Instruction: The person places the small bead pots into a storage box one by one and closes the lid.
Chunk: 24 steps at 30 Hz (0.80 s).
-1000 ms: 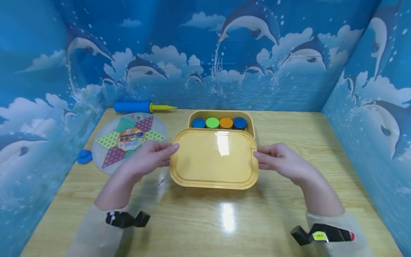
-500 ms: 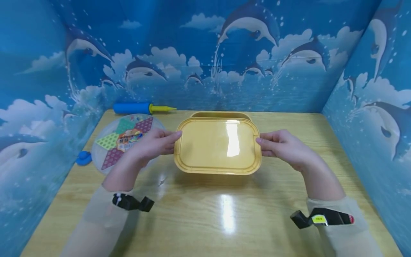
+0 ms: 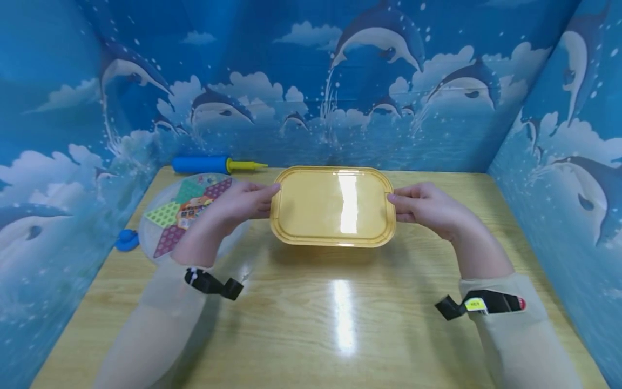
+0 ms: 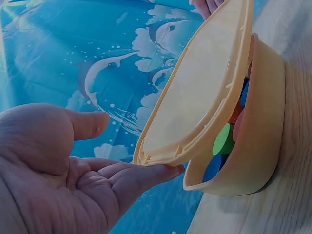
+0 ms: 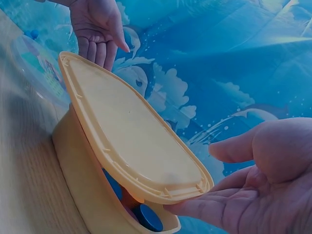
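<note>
A pale yellow lid (image 3: 332,205) is held over a matching yellow box (image 4: 265,122), tilted, with a gap at the side that both wrist views show. Inside the box several short round tubs with coloured tops are visible, a green tub (image 4: 224,140) and a blue tub (image 5: 148,217) among them. My left hand (image 3: 243,202) supports the lid's left end on straight fingers. At the right end my right hand (image 3: 427,208) does the same. Both thumbs stand apart from the rim in the wrist views. From the head view the lid hides the box.
A round clear game board with a coloured star (image 3: 165,213) lies on the wooden table (image 3: 291,308), partly behind my left arm. Behind it is a blue hand pump (image 3: 200,165) with a yellow nozzle. A small blue object (image 3: 127,240) sits at the left edge. Dolphin-print curtains (image 3: 311,108) enclose three sides.
Both hands have carried the lid away from me, over the box. The coloured tub tops, visible in the head view a second ago, are now covered there.
</note>
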### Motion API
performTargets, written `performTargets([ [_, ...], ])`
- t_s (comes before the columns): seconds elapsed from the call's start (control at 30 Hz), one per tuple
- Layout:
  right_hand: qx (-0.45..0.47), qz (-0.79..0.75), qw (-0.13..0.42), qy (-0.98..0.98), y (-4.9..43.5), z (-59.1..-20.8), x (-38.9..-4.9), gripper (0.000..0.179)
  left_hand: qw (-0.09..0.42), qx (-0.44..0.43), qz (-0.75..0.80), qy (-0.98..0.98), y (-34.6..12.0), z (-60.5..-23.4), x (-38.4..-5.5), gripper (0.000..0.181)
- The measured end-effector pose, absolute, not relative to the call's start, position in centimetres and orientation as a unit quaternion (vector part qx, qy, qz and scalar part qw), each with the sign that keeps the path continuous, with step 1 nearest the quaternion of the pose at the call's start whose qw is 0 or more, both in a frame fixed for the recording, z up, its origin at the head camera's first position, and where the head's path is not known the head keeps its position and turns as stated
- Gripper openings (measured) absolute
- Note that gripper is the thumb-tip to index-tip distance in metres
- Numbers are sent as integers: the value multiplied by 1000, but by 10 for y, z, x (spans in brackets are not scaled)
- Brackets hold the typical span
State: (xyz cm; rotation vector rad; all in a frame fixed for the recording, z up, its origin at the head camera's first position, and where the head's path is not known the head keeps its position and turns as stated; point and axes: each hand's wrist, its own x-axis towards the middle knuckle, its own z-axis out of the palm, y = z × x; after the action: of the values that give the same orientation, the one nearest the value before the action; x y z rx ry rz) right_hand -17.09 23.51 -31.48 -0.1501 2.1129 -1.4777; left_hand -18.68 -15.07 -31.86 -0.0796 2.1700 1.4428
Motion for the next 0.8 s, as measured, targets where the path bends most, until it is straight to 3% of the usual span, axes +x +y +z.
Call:
performTargets([
  [0.47,-25,-565,263,781,228,-324,-193,62,237,-81,559,791,-139,-328,-204,63],
  [0.8,-21,-652,145,743,221,-312,-186,83,88,-29,652,752,-127,-320,-190,69],
])
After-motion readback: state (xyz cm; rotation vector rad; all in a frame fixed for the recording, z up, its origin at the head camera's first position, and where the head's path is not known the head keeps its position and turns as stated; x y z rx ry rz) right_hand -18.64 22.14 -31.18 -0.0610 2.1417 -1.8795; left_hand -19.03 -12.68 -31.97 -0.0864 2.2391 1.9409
